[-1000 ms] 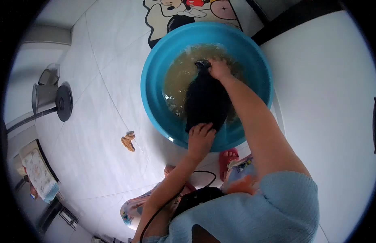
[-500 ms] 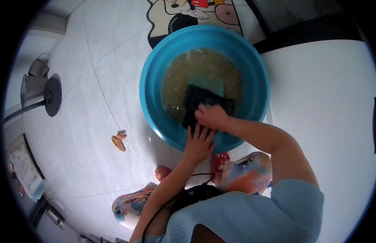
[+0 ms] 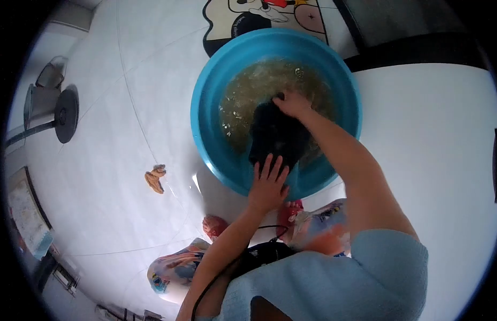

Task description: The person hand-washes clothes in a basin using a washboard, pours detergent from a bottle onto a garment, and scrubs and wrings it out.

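A dark wet cloth [image 3: 279, 134], its kind of garment not clear, lies stretched in a large blue basin [image 3: 205, 144] of murky, bubbly water [image 3: 243, 88]. At the cloth's far end, my right hand [image 3: 294, 104] is closed on its edge, with the fingertips partly hidden. My left hand [image 3: 268, 184] rests flat on the near end of the cloth by the basin's near rim, fingers spread. What lies under the cloth is mostly hidden.
A cartoon mat [image 3: 248, 24] lies beyond the basin. To the right stands a white surface [image 3: 419, 160]. A crumpled brown cloth [image 3: 155, 179] is on the tiled floor at left. A grey round-based object [image 3: 67, 113] stands farther left. My feet are close to the basin.
My right hand has moved away from my left, toward the basin's far side, and the bunched dark cloth is now spread longer. My left hand stays at the near end.
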Tool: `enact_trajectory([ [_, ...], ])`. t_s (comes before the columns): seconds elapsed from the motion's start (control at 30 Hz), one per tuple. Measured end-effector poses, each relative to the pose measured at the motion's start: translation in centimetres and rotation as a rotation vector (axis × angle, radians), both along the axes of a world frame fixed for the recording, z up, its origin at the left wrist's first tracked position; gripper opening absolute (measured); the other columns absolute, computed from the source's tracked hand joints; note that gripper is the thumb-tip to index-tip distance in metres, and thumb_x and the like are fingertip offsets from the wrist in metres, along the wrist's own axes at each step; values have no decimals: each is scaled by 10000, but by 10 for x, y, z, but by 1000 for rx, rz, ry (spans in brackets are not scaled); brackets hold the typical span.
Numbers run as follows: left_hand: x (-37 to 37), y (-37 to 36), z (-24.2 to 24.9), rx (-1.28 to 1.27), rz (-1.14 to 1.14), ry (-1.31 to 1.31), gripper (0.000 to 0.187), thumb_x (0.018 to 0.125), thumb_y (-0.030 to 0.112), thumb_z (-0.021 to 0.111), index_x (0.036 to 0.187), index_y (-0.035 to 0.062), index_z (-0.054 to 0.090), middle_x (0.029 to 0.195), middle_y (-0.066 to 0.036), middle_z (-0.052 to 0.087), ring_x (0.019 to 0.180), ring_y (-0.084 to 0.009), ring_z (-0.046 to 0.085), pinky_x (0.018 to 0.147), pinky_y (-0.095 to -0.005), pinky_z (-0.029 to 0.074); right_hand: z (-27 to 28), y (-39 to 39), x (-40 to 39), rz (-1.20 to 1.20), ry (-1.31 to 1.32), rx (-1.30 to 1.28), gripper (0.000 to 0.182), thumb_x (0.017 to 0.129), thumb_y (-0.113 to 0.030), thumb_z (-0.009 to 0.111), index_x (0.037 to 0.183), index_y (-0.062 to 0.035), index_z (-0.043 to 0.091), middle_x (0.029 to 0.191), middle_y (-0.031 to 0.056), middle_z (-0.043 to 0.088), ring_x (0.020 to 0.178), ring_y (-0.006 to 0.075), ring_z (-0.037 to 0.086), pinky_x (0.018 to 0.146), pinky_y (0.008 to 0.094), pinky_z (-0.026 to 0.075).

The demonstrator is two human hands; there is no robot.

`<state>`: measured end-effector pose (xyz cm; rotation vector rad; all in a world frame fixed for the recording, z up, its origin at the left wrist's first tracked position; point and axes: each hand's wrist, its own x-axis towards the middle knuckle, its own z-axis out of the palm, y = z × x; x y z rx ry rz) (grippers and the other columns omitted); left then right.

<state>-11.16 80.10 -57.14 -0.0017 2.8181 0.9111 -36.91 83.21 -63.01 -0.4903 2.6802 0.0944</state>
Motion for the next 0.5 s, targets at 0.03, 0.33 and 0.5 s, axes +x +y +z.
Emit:
enact_trajectory([
  [0.03, -1, 1, -1, -1, 4, -9, 528, 812, 366, 605, 1280, 136, 523, 1474, -127, 308, 1392, -359, 186, 1072, -607, 192, 4, 14, 6, 67, -141, -32, 479, 886, -389, 529, 1319, -208, 435, 1343, 154, 414, 1187, 405, 468, 943, 559, 419],
  [0.33, 6, 7, -9, -7, -26, -69, 538, 836, 384, 576, 1302, 128, 498, 1472, -138, 298, 1389, -383, 177, 1083, -604, 173, 65, 39, 103, 727, -232, -261, 401, 783, -323, 669, 1114, -111, 593, 1097, 141, 550, 1052, 327, 540, 771, 449, 522],
  [0.5, 2, 4, -3, -22, -18, 6, 535, 823, 353, 598, 1293, 117, 502, 1459, -146, 318, 1378, -390, 200, 1074, -603, 193, 31, -10, 57, 547, -302, -37, 455, 803, -380, 639, 1156, -100, 573, 1122, 118, 572, 1098, 288, 534, 767, 419, 537],
])
